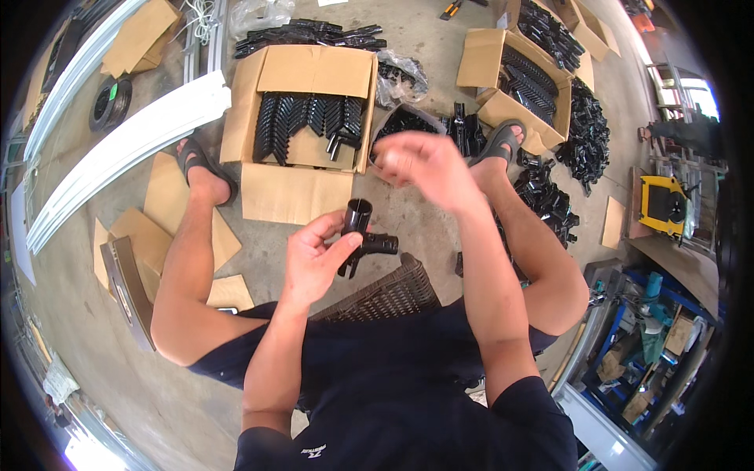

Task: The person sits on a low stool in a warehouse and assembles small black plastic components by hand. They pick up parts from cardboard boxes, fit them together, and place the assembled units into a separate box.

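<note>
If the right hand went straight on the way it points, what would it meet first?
Probably the right side of the open cardboard box; depth is unclear, so the right hand might pass above it.

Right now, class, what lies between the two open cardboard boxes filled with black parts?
In the head view: crumpled clear plastic, an open container partly hidden by the right hand, and a cluster of black parts.

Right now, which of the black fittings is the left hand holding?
The branched black fitting with its round open end up, clasped in the left hand; other black fittings lie in cardboard boxes or heaps.
</note>
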Action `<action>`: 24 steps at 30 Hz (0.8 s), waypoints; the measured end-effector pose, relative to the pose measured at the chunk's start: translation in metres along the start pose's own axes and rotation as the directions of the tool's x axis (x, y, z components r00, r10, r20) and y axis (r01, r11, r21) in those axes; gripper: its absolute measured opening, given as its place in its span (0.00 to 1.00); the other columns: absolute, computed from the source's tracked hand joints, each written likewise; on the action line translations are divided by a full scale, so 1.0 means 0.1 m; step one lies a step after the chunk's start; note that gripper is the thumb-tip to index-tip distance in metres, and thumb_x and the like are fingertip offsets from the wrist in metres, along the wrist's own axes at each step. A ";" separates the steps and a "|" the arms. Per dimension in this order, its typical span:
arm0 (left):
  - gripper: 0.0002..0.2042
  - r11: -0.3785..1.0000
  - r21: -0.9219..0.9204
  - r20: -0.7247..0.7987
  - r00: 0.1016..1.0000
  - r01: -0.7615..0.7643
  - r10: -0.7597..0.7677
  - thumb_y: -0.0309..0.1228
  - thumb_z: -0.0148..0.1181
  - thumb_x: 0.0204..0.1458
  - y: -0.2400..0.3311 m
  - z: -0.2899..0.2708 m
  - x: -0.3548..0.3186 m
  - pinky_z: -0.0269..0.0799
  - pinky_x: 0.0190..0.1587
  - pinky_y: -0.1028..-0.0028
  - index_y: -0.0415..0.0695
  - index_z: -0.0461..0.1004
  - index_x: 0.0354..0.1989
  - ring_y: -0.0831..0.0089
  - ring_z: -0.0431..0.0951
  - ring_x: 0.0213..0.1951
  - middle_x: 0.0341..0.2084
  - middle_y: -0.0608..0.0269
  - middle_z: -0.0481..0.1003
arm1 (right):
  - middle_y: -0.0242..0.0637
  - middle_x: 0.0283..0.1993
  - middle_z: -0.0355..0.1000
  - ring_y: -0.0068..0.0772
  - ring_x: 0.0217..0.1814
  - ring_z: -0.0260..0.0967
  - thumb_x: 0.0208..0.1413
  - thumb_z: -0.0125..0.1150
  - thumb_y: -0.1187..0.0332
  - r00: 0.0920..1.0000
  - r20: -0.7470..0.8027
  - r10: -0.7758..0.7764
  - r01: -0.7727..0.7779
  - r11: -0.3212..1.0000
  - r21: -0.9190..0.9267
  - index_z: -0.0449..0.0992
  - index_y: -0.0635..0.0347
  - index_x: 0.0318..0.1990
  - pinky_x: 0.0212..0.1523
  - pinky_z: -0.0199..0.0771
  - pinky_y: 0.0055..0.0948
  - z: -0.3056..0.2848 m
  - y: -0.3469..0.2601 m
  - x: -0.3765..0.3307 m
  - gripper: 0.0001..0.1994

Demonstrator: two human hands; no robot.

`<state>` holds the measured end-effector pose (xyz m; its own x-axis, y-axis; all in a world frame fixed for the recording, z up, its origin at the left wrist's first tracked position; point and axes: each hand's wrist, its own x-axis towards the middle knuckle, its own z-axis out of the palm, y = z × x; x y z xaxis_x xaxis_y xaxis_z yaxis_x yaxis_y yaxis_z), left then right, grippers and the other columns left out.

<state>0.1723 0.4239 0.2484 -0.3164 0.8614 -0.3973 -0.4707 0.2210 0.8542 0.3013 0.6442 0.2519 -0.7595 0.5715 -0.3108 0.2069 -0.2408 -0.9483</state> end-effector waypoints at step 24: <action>0.21 0.921 0.388 -0.101 0.992 -0.028 0.073 0.32 0.74 0.53 -0.24 -0.18 0.57 0.79 0.44 0.68 0.40 0.78 0.53 0.63 0.84 0.42 0.41 0.51 0.82 | 0.50 0.54 0.80 0.51 0.54 0.78 0.71 0.45 0.61 0.977 -0.213 -0.007 -0.202 0.286 -0.937 0.79 0.63 0.54 0.55 0.76 0.49 -1.86 2.17 3.47 0.19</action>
<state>0.1503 0.4597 0.1994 -0.4314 0.8247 -0.3657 -0.1056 0.3564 0.9283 0.1977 0.9362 -0.0742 -0.6121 0.7270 -0.3113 0.7904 0.5503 -0.2691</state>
